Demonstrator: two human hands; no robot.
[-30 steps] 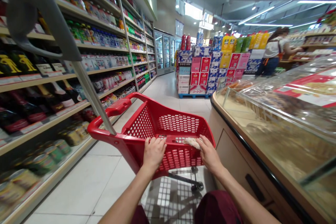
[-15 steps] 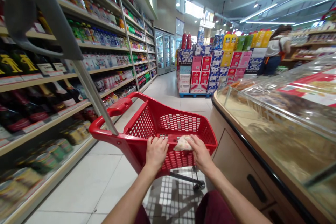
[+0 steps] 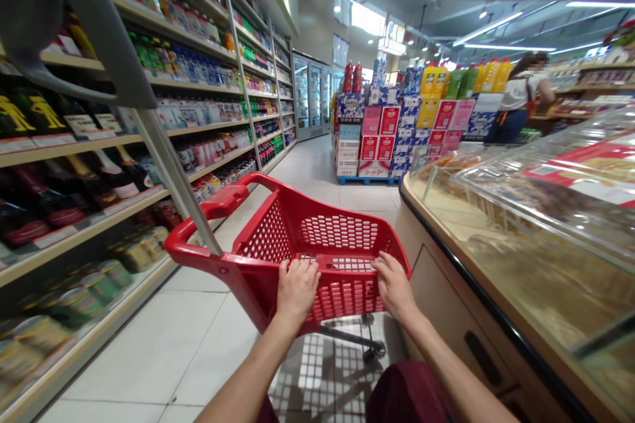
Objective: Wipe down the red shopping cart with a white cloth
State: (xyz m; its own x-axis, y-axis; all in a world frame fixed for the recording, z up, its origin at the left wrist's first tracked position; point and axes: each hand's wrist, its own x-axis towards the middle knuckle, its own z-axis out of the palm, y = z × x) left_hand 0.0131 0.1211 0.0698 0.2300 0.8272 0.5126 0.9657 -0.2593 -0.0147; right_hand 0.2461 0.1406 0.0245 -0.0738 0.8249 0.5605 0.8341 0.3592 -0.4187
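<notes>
A red plastic shopping cart (image 3: 342, 225) with a perforated basket stands before me, its side turned my way. My left hand (image 3: 297, 287) curls its fingers over the near rim, at about the middle. Farther right along that rim, my right hand (image 3: 395, 284) has its fingers bent over the edge, close to the basket's corner. No cloth shows in the basket or around either hand; the inside of my right hand is hidden. A metal pole (image 3: 171, 175) with a grey loop grip (image 3: 99, 33) rises at the cart's handle end.
Shelves (image 3: 193, 79) of bottles and cans line the left. A glass-topped counter (image 3: 466, 238) with packed food runs along the right, beside the cart. Ahead stand stacked boxes (image 3: 380, 139) on a blue pallet, and a person (image 3: 518, 102) is behind the counter's far end.
My right hand has slid right along the rim towards the corner. The whitish crumpled cloth it held is out of sight. My left hand stays on the rim.
</notes>
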